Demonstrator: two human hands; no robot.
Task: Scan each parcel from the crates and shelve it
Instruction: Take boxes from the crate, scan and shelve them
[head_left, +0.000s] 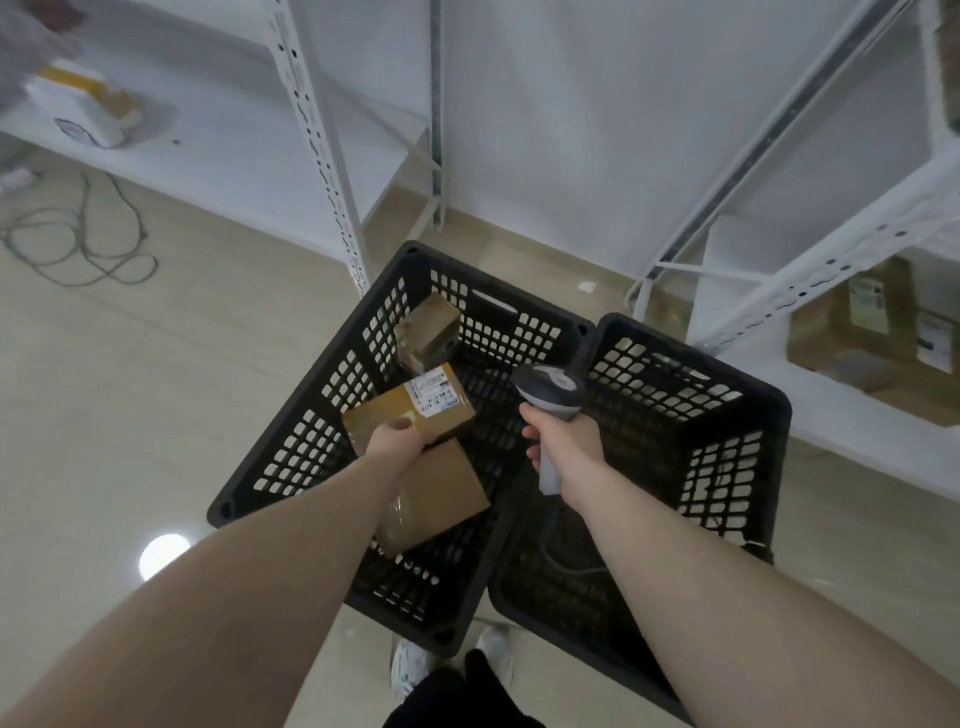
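Two black slotted crates stand side by side on the floor, the left crate (322, 384) and the right crate (727, 415). My left hand (397, 441) grips a brown cardboard parcel (415, 408) with a white label, held over the left crate. Below it lie a second brown parcel (441, 493) and a smaller one (431, 327) at the crate's far end. My right hand (558, 441) holds a grey barcode scanner (550, 389), its head beside the held parcel's label. I see no parcels in the right crate.
White metal shelving stands behind the crates, its posts (332, 171) close to the left crate. Brown parcels (872, 332) lie on a low shelf at right. A white device (88, 104) sits on the left shelf, and a cable (78, 244) is coiled on the floor.
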